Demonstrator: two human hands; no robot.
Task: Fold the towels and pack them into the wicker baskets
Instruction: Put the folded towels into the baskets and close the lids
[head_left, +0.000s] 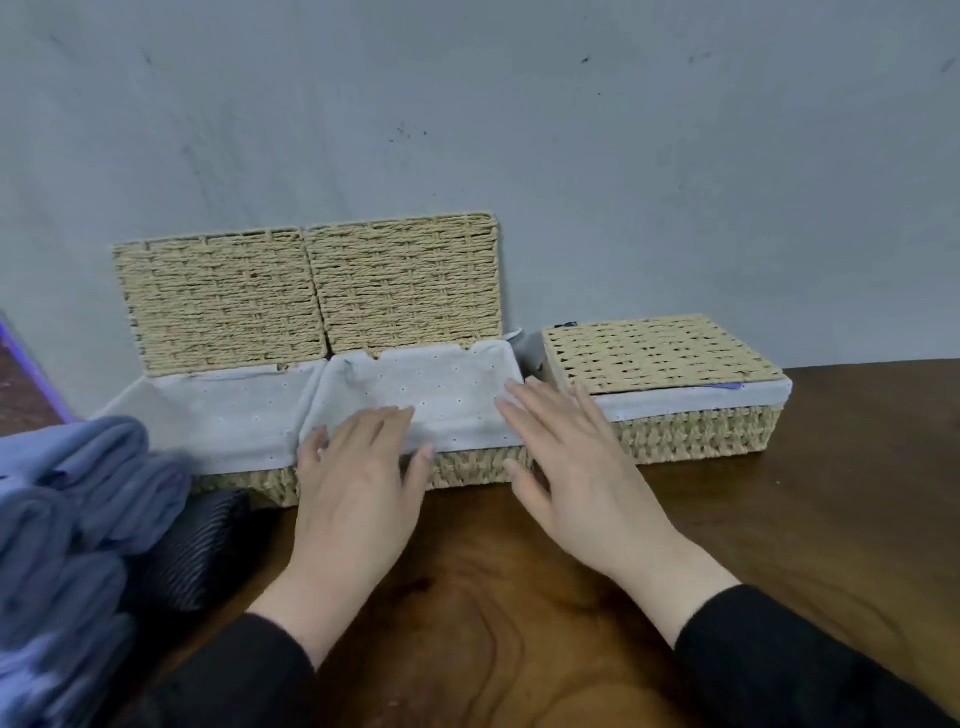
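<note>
3 wicker baskets sit in a row against the grey wall (571, 130), all on a dark wooden table (519, 597). The left basket (244, 480) is open, its woven lid (218, 301) standing upright against the wall, the pale eyelet liner (234, 415) showing inside. The middle basket (467, 467) is open too, lid (408, 283) up, touching its neighbour on the left. No towel shows in either open basket. The right basket (696, 431) stands just beside the middle one and has its lid (654, 353) down, with a sliver of purple at the lid's right edge; what that is, I cannot tell.

And the towels (72, 519): a blurred stack of blue-grey folded cloth at the far left edge, in front of the left basket. Just beside the stack lies a dark ribbed object (208, 551), too blurred to name.

Both hands are at the middle basket. The left hand (358, 493) lies flat across the front rim, fingers straight and spread, thumb against the wicker front, holding nothing. The right hand (576, 467) is over the basket's right front corner, fingers straight and fanned toward the liner, also holding nothing. Black sleeves (779, 665) cover both forearms.
</note>
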